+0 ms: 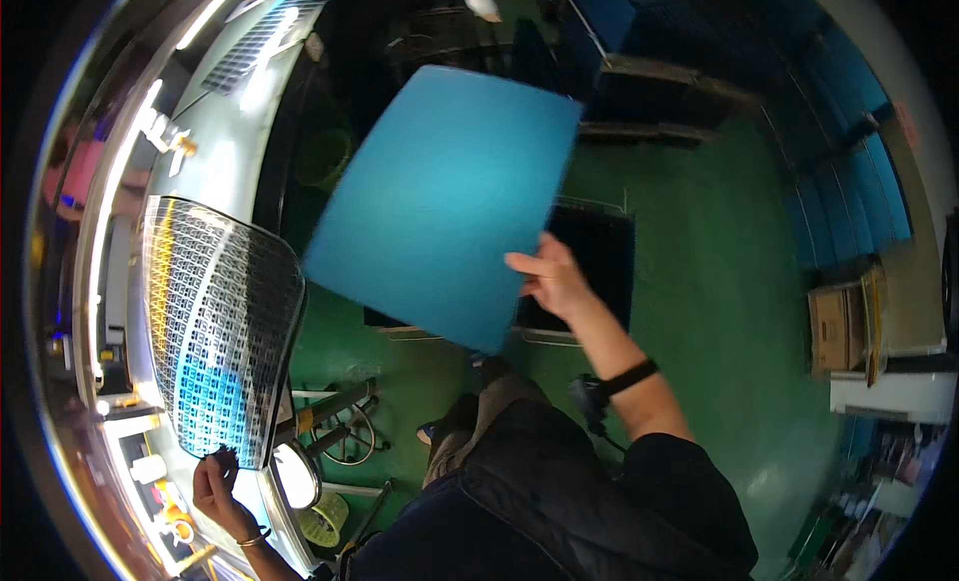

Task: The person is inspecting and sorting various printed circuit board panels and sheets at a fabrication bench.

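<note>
My right hand (552, 276) grips a large plain blue sheet (450, 191) by its right edge, thumb on the top face. The sheet is held up in the air in front of me, slightly tilted. At the lower left, my left hand (216, 486) has its fingers closed on the near edge of a clear sheet (225, 331) printed with a dense grid of small dark patterns and a yellow strip. This printed sheet curves over the edge of the bright worktable. A small dark patch shows at the left fingertips, too unclear to name.
The lit worktable (215, 176) runs along my left, with another gridded sheet (262, 46) farther up. A dark stack (589, 271) stands behind the blue sheet. A wheeled stool (345, 436) and a mesh basket (323, 521) are below the table. Cardboard (837, 326) stands right.
</note>
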`<state>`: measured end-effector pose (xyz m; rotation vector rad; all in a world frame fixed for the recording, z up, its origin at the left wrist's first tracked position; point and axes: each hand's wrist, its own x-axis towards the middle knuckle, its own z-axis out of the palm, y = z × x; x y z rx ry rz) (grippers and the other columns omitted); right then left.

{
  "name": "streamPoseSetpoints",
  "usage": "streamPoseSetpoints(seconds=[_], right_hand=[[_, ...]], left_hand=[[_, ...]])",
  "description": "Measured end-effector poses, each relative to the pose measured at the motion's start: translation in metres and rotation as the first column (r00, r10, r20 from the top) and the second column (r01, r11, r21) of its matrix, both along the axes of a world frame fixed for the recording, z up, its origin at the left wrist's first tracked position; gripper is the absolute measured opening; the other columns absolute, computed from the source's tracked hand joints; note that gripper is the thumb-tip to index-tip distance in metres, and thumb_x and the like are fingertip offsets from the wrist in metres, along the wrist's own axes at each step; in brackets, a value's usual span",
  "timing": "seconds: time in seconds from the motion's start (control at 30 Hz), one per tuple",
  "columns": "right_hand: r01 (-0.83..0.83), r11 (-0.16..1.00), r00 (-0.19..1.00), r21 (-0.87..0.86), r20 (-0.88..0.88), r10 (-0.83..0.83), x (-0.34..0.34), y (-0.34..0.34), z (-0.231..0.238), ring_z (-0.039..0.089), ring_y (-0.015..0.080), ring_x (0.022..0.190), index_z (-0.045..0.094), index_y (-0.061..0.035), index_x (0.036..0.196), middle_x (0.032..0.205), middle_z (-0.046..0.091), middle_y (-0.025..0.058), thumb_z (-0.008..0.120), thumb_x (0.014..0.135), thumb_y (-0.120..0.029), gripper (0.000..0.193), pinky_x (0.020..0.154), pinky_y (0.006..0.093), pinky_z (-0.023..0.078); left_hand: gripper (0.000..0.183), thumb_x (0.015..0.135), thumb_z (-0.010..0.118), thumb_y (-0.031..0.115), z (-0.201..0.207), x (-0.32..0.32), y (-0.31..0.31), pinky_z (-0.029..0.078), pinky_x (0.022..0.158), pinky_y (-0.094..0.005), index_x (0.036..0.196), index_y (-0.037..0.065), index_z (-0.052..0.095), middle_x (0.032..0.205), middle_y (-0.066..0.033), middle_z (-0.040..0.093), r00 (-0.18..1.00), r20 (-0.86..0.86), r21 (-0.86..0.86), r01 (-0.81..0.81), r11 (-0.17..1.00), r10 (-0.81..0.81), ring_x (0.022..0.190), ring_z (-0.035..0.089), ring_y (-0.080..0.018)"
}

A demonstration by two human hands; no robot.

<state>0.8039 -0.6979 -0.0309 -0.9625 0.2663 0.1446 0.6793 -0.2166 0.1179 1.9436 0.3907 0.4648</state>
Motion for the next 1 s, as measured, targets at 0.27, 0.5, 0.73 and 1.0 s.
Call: streamPoseSetpoints(seconds=[0.27,0.5,0.73,1.0], right_hand=[[0.274,0.424,0.879,-0.863,0.046,-0.474,-0.161,-0.221,-0.075,0.051,0.0075,0.059,0.053,-0.0011,0.106,0.079,0.06,0.005,0.055,0.082,0.0,0.024,0.05,0.0231,0.04],[0.029,0.205,0.771,-0.978,-0.109,-0.628,-0.21,-0.246,-0.171,0.046,0.0171,0.047,0.053,-0.0029,0.109,0.055,0.05,0.0083,0.058,0.08,-0.005,0.029,0.049,0.0314,0.037],[-0.062,0.143,0.785,-0.988,-0.137,-0.604,-0.209,-0.238,-0.245,0.053,0.0359,0.056,0.05,-0.0069,0.117,0.06,0.053,0.0187,0.058,0.076,-0.005,0.042,0.054,0.0437,0.041],[-0.24,0.201,0.774,-0.95,-0.313,-0.551,-0.207,-0.237,-0.277,0.058,0.0389,0.071,0.05,-0.0046,0.117,0.074,0.059,0.0219,0.059,0.075,-0.006,0.043,0.064,0.0458,0.046]], left_hand=[[0.028,0.094,0.043,0.026,0.046,0.061,-0.014,0.048,0.056,-0.0227,0.11,0.004,0.051,0.096,-0.0082,0.06,0.957,-0.261,0.426,-0.007,0.904,0.13,0.069,0.06,-0.0122],[0.027,0.092,0.049,0.013,0.056,0.095,-0.051,0.046,0.07,-0.0241,0.112,-0.005,0.052,0.09,-0.0074,0.062,0.841,-0.541,0.576,0.39,0.719,-0.023,0.08,0.055,-0.009],[0.018,0.091,0.048,0.01,0.039,0.097,-0.042,0.045,0.058,-0.0222,0.1,-0.003,0.055,0.08,-0.0049,0.059,0.845,-0.532,0.62,0.352,0.702,0.046,0.067,0.054,-0.0081],[0.014,0.09,0.047,0.01,0.041,0.096,0.007,0.046,0.043,-0.0213,0.1,0.0,0.052,0.077,-0.0074,0.06,0.824,-0.562,0.658,0.499,0.563,-0.074,0.06,0.057,-0.0106]])
